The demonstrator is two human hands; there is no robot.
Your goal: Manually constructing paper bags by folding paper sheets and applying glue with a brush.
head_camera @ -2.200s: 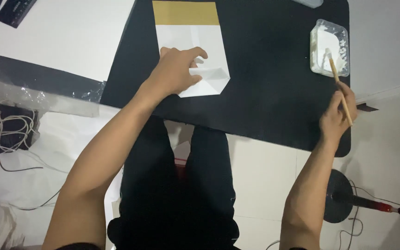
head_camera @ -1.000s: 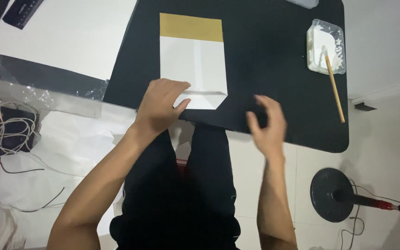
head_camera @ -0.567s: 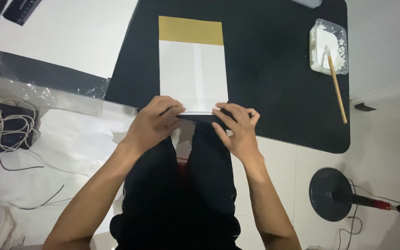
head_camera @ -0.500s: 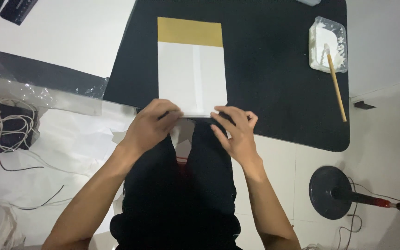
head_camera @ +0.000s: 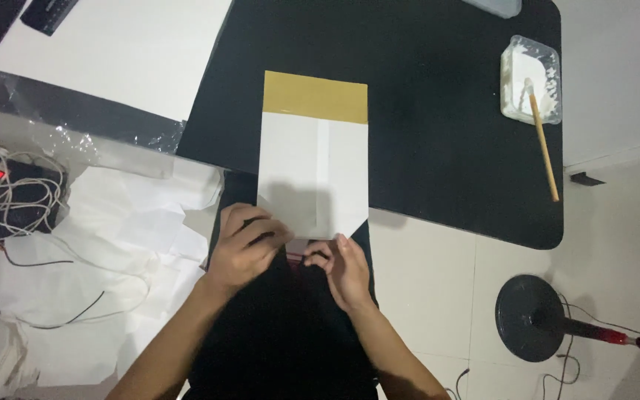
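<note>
Head view looks straight down on both forearms, which reach forward from the bottom edge and meet at the near end of a flat white paper bag [head_camera: 312, 174]. Left hand [head_camera: 244, 248] is curled, knuckles up, its fingertips pressed onto the bag's near left corner. Right hand [head_camera: 344, 268] lies just beside it, fingers bent and closing on the bag's folded bottom edge; whether they truly pinch the paper, I cannot tell. The bag extends away from the hands across the black mat [head_camera: 438, 118], partly overhanging its near edge, with a tan band at the far end.

Well beyond and to the right of the right hand stands a clear tub of white paste [head_camera: 531, 78] with a wooden stick [head_camera: 544, 148] leaning out of it onto the mat. Left of the left hand lie loose white sheets [head_camera: 135, 244] and tangled cables [head_camera: 16, 196]. A round black stand base [head_camera: 533, 318] sits on the floor, right of the right forearm.
</note>
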